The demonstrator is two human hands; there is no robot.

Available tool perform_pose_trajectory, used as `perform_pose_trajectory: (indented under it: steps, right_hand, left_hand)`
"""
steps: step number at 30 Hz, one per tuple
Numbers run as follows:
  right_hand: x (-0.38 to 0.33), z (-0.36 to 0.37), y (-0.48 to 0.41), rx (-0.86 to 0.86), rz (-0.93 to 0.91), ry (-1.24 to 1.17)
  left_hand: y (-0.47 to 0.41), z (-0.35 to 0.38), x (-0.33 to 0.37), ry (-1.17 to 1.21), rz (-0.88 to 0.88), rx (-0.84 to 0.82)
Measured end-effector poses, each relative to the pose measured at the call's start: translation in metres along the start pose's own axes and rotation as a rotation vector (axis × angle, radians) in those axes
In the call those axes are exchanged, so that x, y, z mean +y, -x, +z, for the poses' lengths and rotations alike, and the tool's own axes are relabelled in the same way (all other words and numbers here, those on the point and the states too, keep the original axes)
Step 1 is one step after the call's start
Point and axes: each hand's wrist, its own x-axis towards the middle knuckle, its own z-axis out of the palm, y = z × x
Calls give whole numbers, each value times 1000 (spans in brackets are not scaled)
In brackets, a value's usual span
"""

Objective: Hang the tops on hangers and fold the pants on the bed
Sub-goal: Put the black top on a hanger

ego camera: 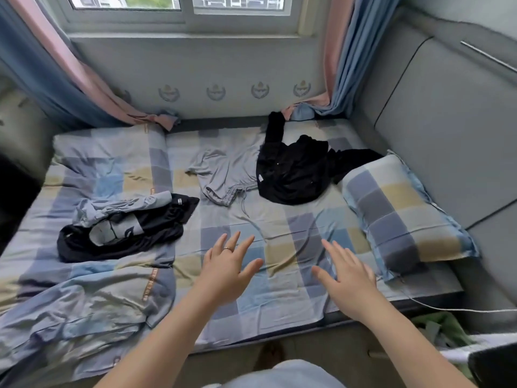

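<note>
Head view: left grip (228,266) and right grip (348,278) are both spread flat and empty, hovering over the bed (279,312). Task looks unstarted. Grey drawstring pants (223,172) lie crumpled and unfolded ahead of the left grip. Black top (291,169) touches them, ahead of the right grip, on no hanger. Grey-black heap (123,228) sits well left of the left grip, unsorted. No hangers in view. All hanging and folding is left.

Your bed (279,298) wears soft, matt checked cotton, creased. The black top (293,175) looks matt; grey shorts (223,175) look smooth jersey.
</note>
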Motion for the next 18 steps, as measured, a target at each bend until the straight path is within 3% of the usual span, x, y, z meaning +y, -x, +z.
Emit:
perform_pose_trajectory:
  steps: [7,18]
  right_hand:
    - [13,-25,-86,4,25,10]
    - [4,16,-245,96,166,-101]
  left_hand:
    - [-104,3,5,8,21,-41]
    - [-296,3,-39,-47,178,-140]
